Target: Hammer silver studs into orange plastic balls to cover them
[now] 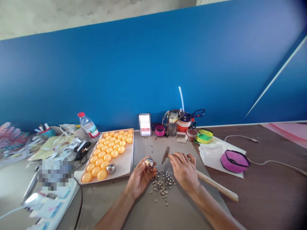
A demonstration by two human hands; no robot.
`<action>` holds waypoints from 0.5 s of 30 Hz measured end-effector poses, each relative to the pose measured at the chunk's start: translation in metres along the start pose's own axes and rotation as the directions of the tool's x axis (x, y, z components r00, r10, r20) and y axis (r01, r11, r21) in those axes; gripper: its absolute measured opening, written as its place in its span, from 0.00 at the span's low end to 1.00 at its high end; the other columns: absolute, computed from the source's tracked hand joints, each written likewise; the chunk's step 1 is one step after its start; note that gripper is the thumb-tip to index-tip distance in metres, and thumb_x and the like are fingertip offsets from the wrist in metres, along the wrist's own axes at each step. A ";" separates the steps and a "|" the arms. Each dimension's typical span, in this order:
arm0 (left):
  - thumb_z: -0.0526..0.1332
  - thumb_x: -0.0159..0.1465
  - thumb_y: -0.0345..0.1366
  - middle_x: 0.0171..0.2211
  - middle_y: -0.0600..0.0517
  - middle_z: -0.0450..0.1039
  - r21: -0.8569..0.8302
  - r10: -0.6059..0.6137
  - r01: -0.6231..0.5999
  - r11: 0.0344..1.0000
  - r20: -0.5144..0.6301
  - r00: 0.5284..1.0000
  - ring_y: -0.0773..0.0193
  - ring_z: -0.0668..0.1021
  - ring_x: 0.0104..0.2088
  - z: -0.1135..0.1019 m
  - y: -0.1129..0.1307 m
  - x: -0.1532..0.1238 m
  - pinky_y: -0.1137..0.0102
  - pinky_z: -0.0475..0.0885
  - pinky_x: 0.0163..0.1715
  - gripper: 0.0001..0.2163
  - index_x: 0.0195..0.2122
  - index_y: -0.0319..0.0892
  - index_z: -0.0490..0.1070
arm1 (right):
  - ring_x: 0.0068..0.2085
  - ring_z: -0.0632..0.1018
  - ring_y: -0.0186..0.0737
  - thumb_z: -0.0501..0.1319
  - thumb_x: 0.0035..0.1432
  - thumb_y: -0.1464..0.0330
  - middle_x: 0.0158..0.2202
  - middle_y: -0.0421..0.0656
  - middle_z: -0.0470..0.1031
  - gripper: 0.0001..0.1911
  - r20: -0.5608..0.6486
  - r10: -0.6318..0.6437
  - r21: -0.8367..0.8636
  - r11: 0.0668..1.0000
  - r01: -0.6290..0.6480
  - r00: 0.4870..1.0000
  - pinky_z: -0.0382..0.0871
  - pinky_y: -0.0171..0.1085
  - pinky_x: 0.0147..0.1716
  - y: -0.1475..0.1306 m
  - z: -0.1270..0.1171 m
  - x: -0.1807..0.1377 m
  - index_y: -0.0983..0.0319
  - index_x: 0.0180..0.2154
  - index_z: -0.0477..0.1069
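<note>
My left hand (141, 175), palm up with the fingers curled, holds a ball (149, 162) covered in shiny silver pieces, with a bit of yellow showing. My right hand (184, 169) is closed over the wooden handle of a hammer (217, 186), close to its dark metal head. The hand hides the middle of the handle. Between and below my hands, small shiny metal studs (163, 185) lie in a loose pile on the grey mat (153, 217). On the left, a shallow tray (126, 159) holds rows of plain orange balls (107, 157) and one silver-covered ball (111, 168).
A water bottle (88, 126) stands behind the tray, beside cables and clutter. At the back are a red-and-white cup (184, 125) with tools and a small purple container (160, 130). Another purple container (235, 160) sits on white paper at right. A blue partition (134, 70) closes off the back.
</note>
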State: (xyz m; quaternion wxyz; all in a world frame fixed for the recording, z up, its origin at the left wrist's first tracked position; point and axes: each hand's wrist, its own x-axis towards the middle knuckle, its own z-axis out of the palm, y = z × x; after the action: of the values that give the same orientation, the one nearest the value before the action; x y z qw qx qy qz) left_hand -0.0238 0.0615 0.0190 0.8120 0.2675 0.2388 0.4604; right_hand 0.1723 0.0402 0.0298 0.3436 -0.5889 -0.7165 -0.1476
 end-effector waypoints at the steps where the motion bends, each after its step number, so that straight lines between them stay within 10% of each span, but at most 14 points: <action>1: 0.56 0.60 0.37 0.38 0.45 0.73 0.000 0.006 -0.006 1.000 -0.007 1.000 0.64 0.77 0.34 -0.001 0.000 0.000 0.68 0.70 0.38 0.13 0.45 0.39 0.64 | 0.37 0.70 0.37 0.53 0.59 0.73 0.35 0.42 0.72 0.09 0.027 0.018 -0.010 1.000 -0.018 0.999 0.50 0.41 0.46 0.004 0.002 0.000 0.58 0.38 0.69; 15: 0.56 0.61 0.35 0.38 0.43 0.74 0.018 0.010 -0.010 1.000 -0.012 1.000 0.63 0.77 0.34 -0.002 -0.002 0.000 0.67 0.71 0.37 0.12 0.45 0.38 0.64 | 0.39 0.70 0.39 0.50 0.58 0.72 0.34 0.42 0.72 0.10 0.326 0.200 -0.104 0.979 -0.175 0.924 0.46 0.42 0.45 0.027 0.025 -0.005 0.58 0.36 0.69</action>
State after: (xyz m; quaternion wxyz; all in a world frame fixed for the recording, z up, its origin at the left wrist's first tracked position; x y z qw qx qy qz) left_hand -0.0241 0.0610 0.0161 0.8058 0.2733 0.2466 0.4639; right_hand 0.1901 0.0584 0.0032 0.2078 -0.6833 -0.6989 -0.0378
